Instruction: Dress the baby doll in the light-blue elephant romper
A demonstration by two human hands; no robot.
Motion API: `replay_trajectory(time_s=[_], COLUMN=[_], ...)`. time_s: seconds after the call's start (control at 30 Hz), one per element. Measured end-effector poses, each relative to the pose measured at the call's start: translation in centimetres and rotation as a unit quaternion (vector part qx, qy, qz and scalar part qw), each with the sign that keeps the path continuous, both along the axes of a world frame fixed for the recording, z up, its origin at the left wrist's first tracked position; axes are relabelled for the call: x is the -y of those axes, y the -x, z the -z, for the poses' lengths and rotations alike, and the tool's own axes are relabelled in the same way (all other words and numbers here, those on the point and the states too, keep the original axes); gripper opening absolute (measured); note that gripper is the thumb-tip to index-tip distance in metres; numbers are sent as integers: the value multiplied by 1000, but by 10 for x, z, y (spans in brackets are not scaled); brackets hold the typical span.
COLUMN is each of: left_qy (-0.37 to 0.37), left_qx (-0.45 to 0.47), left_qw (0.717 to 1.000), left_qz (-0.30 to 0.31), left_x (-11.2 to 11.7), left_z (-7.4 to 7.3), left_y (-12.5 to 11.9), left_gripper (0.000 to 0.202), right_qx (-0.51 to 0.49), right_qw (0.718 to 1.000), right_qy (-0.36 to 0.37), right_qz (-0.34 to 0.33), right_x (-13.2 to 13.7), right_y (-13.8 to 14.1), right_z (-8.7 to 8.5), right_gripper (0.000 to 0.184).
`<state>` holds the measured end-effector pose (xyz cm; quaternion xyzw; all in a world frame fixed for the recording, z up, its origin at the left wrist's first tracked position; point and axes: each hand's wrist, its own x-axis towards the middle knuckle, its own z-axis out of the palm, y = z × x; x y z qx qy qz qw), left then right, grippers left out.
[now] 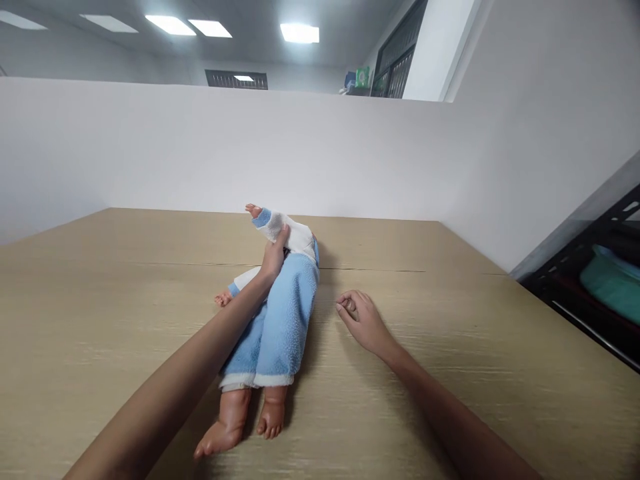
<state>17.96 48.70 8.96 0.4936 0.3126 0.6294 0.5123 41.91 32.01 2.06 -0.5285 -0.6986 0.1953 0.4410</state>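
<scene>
A baby doll [280, 320] in a light blue fleece suit with white sleeves lies on the wooden table [100, 313], bare feet toward me. Its far arm sticks up, and my left hand [274, 255] is closed on that white sleeve near the doll's chest. The doll's head is hidden behind its body and my hand. To the right of the doll, my right hand [361, 319] rests on the table with fingers curled loosely inward, a short gap from the doll's side; nothing shows in it.
A white partition wall [200, 147] runs along the table's far edge and the right side. At the far right, a black metal rack [600, 293] holds a teal object [613, 280].
</scene>
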Motion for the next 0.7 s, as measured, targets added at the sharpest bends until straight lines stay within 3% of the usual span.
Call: replay_trajectory(time_s=[0.13,0.27,0.33,0.43,0.47,0.5,0.57,0.63,0.7], left_qy=[-38,-122,-178,-272,-286,-283,-227,-109,8], left_qx=[-124,-261,-323,-465,-496,-513,-527,-534,-524], left_qw=[991,958,929,840,818,809,819,832,840], left_qz=[-17,4,38,67,62,48,-13,-103,-140], left_x=[12,29,40,55,57,58,54,46,41], left_z=[-5,-9,-11,-12,-12,-11,-8,-2,5], left_y=[-18,-37,-42,-37,-30,-21,6,40,73], left_gripper=[71,54,47,63,65,64,57,58,59], right_qx=[-80,-175,-292,-468,-491,-497,-476,-435,-403], right_qw=[996,977,934,827,808,801,810,838,863], right_qy=[49,118,191,283,297,309,330,326,303], right_qz=[-6,-36,-76,-131,-132,-126,-96,-58,-22], right_x=[-6,-18,-22,-22,-21,-19,-16,-13,-10], right_y=[-5,-21,-33,-48,-52,-54,-56,-52,-45], right_z=[-1,-7,-14,-27,-31,-35,-41,-44,-45], right_gripper=[30,55,65,70,71,71,68,58,47])
